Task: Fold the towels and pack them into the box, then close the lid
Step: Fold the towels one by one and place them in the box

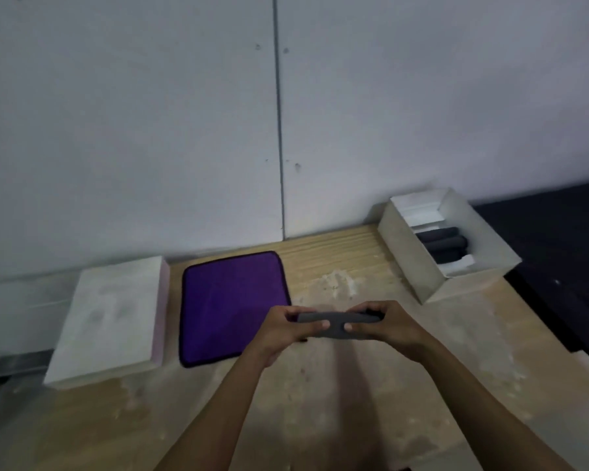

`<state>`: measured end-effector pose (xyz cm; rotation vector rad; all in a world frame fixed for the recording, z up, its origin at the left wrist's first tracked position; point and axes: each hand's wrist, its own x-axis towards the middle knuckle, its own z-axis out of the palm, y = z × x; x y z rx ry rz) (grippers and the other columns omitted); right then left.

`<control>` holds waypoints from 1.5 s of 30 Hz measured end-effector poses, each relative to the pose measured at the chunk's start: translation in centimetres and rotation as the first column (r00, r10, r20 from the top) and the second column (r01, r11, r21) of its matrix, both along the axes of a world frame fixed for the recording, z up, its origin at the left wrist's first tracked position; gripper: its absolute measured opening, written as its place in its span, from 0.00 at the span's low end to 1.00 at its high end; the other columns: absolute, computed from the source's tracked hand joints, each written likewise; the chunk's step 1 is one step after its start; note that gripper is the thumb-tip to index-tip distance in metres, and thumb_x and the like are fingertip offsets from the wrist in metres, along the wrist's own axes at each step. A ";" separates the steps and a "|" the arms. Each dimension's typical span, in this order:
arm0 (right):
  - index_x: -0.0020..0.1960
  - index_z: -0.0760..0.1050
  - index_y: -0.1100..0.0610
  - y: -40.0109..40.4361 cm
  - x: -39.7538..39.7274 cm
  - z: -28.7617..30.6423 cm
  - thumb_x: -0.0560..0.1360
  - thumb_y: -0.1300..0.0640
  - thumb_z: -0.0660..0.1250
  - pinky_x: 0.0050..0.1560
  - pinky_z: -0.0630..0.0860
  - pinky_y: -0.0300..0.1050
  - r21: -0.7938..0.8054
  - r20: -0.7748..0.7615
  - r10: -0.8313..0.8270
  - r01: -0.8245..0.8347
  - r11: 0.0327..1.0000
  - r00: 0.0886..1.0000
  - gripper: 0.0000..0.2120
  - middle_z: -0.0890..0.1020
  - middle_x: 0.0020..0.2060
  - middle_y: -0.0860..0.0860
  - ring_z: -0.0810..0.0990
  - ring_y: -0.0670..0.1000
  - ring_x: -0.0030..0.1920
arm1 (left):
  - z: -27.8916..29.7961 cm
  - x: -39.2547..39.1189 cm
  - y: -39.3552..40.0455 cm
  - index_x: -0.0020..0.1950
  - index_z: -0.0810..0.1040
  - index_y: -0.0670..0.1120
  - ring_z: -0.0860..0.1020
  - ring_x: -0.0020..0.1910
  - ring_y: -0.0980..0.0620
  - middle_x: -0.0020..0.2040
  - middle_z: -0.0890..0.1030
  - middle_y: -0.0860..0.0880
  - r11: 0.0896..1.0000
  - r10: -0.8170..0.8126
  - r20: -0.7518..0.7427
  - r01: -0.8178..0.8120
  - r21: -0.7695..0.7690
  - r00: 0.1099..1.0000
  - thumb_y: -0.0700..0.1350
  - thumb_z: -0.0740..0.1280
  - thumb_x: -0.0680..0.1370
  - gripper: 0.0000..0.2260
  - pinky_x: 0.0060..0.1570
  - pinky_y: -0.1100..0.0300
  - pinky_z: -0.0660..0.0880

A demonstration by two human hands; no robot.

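From above, we see two bare forearms reaching over a pale wooden table (354,419), where the left hand (283,329) and right hand (385,326) sit close together, each gripping one end of a rolled grey towel (337,323) held just above the tabletop, thumbs pressed on its near side. Beside the left hand we find a purple towel (233,305) lying flat, with the white lid (111,321) resting further left. At the far right, well apart from the hands, we see the open white box (422,263) holding several dark rolled towels (442,244).
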<state>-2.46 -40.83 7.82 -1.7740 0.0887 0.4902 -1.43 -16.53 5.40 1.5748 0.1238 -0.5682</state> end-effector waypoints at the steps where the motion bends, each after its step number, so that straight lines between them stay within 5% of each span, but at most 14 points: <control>1: 0.51 0.85 0.58 -1.2 0.4 0.6 0.67 0.57 0.81 0.46 0.81 0.40 -0.006 -0.012 -0.017 0.017 1.000 1.000 0.14 0.87 0.46 0.54 0.85 0.52 0.50 | 0.4 0.8 -1.1 0.52 0.85 0.45 0.84 0.51 0.49 0.50 0.86 0.46 1.000 -0.031 -0.006 0.031 0.005 1.000 0.51 0.83 0.61 0.23 0.52 0.50 0.82; 4: 0.52 0.85 0.60 -5.1 2.4 2.4 0.67 0.57 0.81 0.47 0.81 0.41 -0.023 -0.033 -0.060 0.059 0.998 0.998 0.16 0.87 0.47 0.55 0.86 0.52 0.50 | 1.9 3.7 -5.3 0.51 0.86 0.43 0.85 0.50 0.51 0.48 0.86 0.45 0.999 -0.041 -0.019 0.041 -0.019 0.999 0.48 0.83 0.62 0.20 0.53 0.55 0.81; 11: 0.51 0.83 0.63 -16.5 9.2 6.6 0.63 0.53 0.84 0.48 0.84 0.55 -0.044 -0.126 -0.207 0.203 0.978 0.970 0.22 0.86 0.48 0.59 0.87 0.57 0.48 | 5.5 11.8 -17.6 0.45 0.86 0.43 0.85 0.49 0.48 0.46 0.87 0.44 1.000 0.003 0.038 -0.003 -0.015 0.999 0.52 0.85 0.56 0.23 0.57 0.48 0.80; 15: 0.53 0.82 0.59 -23.4 13.8 8.0 0.65 0.50 0.83 0.38 0.84 0.50 -0.111 -0.130 -0.242 0.229 0.967 0.961 0.22 0.85 0.49 0.55 0.87 0.53 0.47 | 6.5 16.1 -24.4 0.45 0.86 0.44 0.85 0.48 0.50 0.46 0.87 0.46 0.999 0.030 0.062 -0.031 0.022 0.998 0.53 0.84 0.57 0.22 0.56 0.47 0.80; 20: 0.56 0.81 0.57 -29.7 19.6 8.2 0.69 0.55 0.80 0.41 0.84 0.52 -0.038 -0.106 -0.225 0.223 0.974 0.968 0.19 0.81 0.54 0.57 0.86 0.56 0.50 | 6.6 20.5 -30.5 0.46 0.86 0.45 0.85 0.47 0.52 0.46 0.87 0.49 0.994 0.100 0.046 -0.102 0.042 0.994 0.54 0.84 0.57 0.22 0.55 0.49 0.81; 25: 0.51 0.81 0.66 -32.8 26.3 6.4 0.69 0.60 0.80 0.40 0.84 0.47 -0.032 -0.010 -0.240 0.240 0.970 0.971 0.15 0.82 0.46 0.63 0.86 0.52 0.41 | 5.3 25.1 -34.3 0.47 0.86 0.47 0.84 0.48 0.53 0.47 0.86 0.50 0.973 0.197 0.059 -0.203 0.111 0.979 0.56 0.83 0.59 0.22 0.56 0.51 0.80; 28: 0.48 0.83 0.64 -33.2 29.8 4.3 0.68 0.59 0.81 0.37 0.82 0.42 -0.139 0.035 -0.220 0.222 0.965 0.975 0.13 0.85 0.42 0.58 0.85 0.49 0.38 | 3.4 27.5 -35.8 0.48 0.86 0.48 0.84 0.50 0.52 0.48 0.86 0.51 0.951 0.236 0.077 -0.247 0.187 0.969 0.55 0.80 0.63 0.18 0.58 0.49 0.79; 31: 0.43 0.84 0.55 -32.8 32.4 1.0 0.69 0.51 0.80 0.48 0.83 0.47 -0.282 0.069 -0.172 0.184 0.942 0.983 0.09 0.86 0.40 0.50 0.85 0.50 0.44 | 1.8 28.8 -37.1 0.54 0.85 0.47 0.82 0.54 0.48 0.53 0.85 0.48 0.897 0.220 0.118 -0.248 0.365 0.968 0.52 0.77 0.70 0.16 0.59 0.51 0.78; 35: 0.41 0.83 0.47 -32.8 34.7 -2.7 0.71 0.43 0.75 0.50 0.78 0.41 -0.464 0.074 -0.080 0.105 0.880 0.994 0.09 0.86 0.42 0.45 0.83 0.46 0.45 | 0.2 30.5 -39.1 0.55 0.83 0.40 0.81 0.55 0.45 0.54 0.84 0.43 0.811 0.128 0.188 -0.212 0.545 0.974 0.47 0.72 0.75 0.12 0.52 0.61 0.73; 38: 0.46 0.85 0.54 -33.2 35.7 -5.0 0.74 0.46 0.74 0.48 0.77 0.42 -0.537 0.062 -0.038 0.066 0.841 0.997 0.11 0.87 0.43 0.51 0.84 0.51 0.46 | -1.7 31.6 -40.7 0.43 0.82 0.36 0.81 0.49 0.40 0.45 0.84 0.37 0.760 0.008 0.135 -0.094 0.644 0.991 0.45 0.70 0.75 0.11 0.48 0.55 0.74; 45: 0.52 0.82 0.62 -32.5 37.3 -7.5 0.79 0.46 0.66 0.54 0.74 0.46 -0.708 -0.135 0.202 -0.237 0.666 0.970 0.19 0.84 0.51 0.60 0.81 0.60 0.55 | -5.1 32.9 -40.7 0.47 0.84 0.38 0.82 0.51 0.43 0.48 0.85 0.40 0.683 0.012 -0.019 0.005 0.730 1.000 0.49 0.68 0.77 0.15 0.50 0.58 0.74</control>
